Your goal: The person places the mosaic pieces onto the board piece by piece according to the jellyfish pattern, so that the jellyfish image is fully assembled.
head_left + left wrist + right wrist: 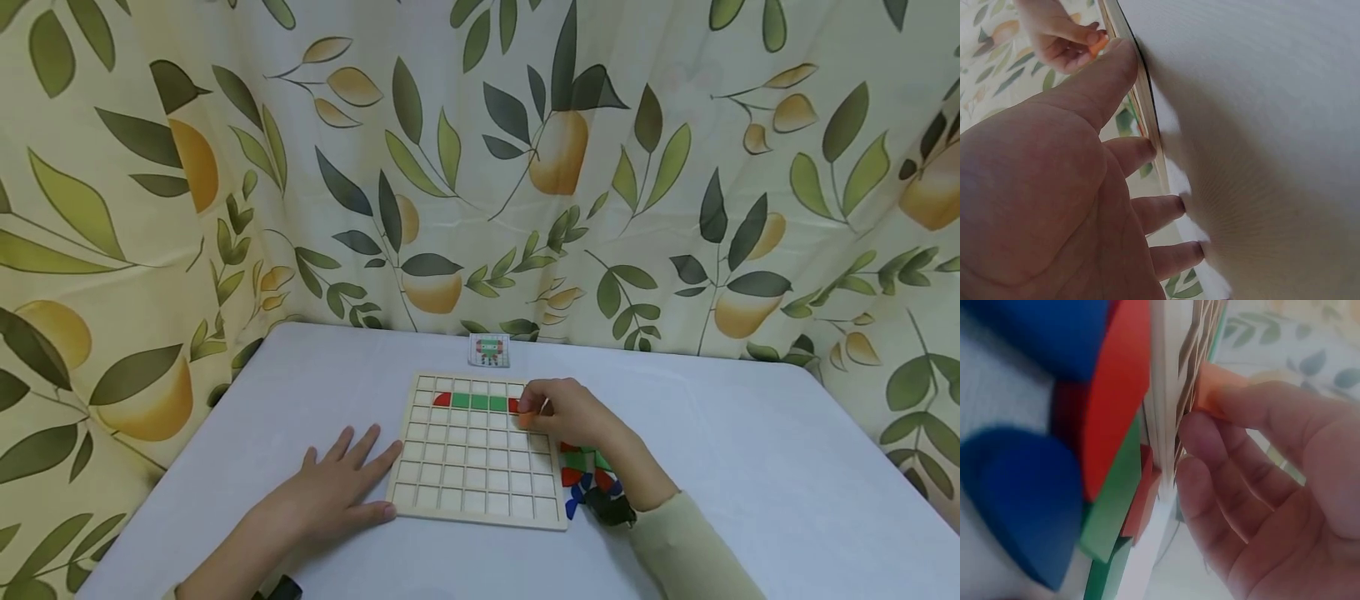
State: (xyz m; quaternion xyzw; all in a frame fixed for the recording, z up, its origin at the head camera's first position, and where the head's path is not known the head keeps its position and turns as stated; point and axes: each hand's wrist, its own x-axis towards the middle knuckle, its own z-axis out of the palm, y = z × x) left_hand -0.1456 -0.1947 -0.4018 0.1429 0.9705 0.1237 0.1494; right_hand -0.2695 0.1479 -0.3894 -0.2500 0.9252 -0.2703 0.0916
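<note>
At lower left, the left hand (343, 485), fingers straight and spread, touches the grid board (480, 520); light pressure should steady it. Right of centre, loose pieces (572, 477) lie beside its edge, calling for care. Above them, the right hand (572, 412) pinches an orange piece (527, 422), best set squarely. Farther, tablecloth (720, 417) offers room rightward.

The left hand (1066, 178) touches a wooden board (1145, 95) — the right hand (1057, 37) (upper left) pinches an orange piece (1099, 45).
</note>
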